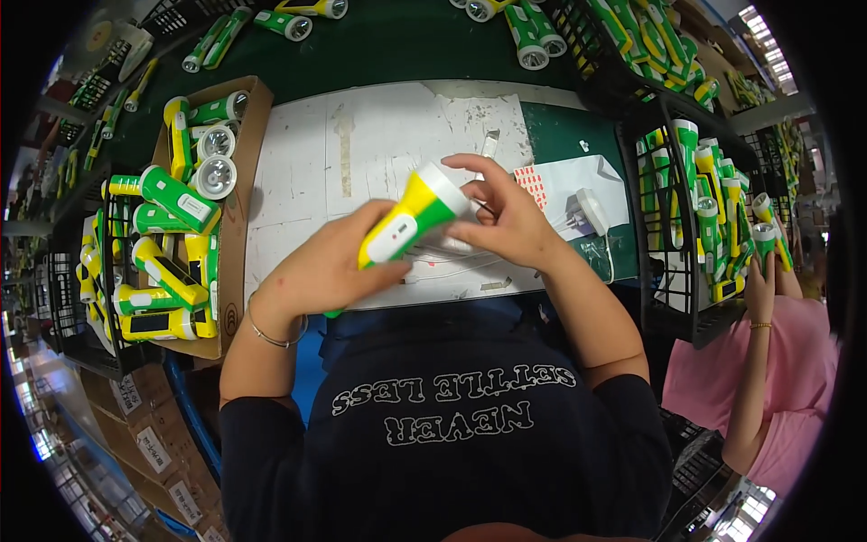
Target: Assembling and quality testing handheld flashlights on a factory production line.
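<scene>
A green and yellow flashlight (408, 222) with a white panel on its side is held over the white work mat (361, 154). My left hand (325, 266) grips its handle end from below. My right hand (506, 217) is at its head end, fingers curled on the white rim. A thin white cord (452, 269) lies on the mat under the hands.
A cardboard box (237, 226) and black wire basket (113, 271) at left hold several flashlights. Another wire basket (673, 226) of them stands at right. A sheet of red stickers (533, 183) and a white plug (591, 210) lie on the mat. A person in pink (786, 361) works at right.
</scene>
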A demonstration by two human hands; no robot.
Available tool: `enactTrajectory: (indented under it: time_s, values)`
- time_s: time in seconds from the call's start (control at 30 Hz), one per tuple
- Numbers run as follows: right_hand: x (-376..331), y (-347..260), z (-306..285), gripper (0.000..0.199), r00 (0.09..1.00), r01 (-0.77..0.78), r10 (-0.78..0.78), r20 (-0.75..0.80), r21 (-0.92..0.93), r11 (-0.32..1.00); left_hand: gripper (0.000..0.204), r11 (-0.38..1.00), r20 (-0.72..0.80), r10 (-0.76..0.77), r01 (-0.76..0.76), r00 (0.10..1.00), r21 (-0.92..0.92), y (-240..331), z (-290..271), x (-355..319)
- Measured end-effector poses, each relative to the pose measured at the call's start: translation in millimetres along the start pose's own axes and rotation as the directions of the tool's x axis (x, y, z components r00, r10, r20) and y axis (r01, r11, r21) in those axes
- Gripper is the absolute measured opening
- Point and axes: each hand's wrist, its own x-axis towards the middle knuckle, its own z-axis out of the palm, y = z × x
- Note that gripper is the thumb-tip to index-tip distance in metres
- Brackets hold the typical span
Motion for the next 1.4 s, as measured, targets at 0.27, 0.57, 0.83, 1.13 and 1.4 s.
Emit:
enactTrajectory:
  time_s: [0.27, 0.57, 0.83, 1.13, 1.4]
  values:
    - [1.7, 44.1, 40.3, 0.032, 0.991, 0.092, 0.028, 0.129, -0.83, 0.55, 0.062, 0.957, -0.273, -0.112, 0.03, 0.955, -0.288, -59.4, 14.9, 10.4]
    - [11.6, 42.5, 31.6, 0.023, 0.998, 0.037, 0.0, 0.056, -0.665, 0.746, 0.064, 0.956, -0.302, -0.088, -0.006, 0.949, -0.294, -63.2, 32.0, 23.2]
    - [14.5, 25.9, 0.1, 0.022, 0.993, -0.113, 0.114, 0.0, -0.126, 0.986, 0.065, 0.972, -0.27, -0.051, -0.014, 0.961, -0.233, -50.1, 43.3, 36.3]
    - [12.2, 28.3, -3.4, 0.02, 0.975, -0.223, 0.222, -0.024, -0.022, 0.975, 0.065, 0.95, -0.436, 0.171, -0.03, 0.884, 0.312, -35.6, 58.3, 37.4]
    - [11.5, 26.4, 1.2, 0.02, 0.965, -0.262, 0.263, -0.01, 0.083, 0.962, 0.063, 0.932, -0.458, 0.203, -0.028, 0.865, 0.361, -42.9, 61.4, 37.2]
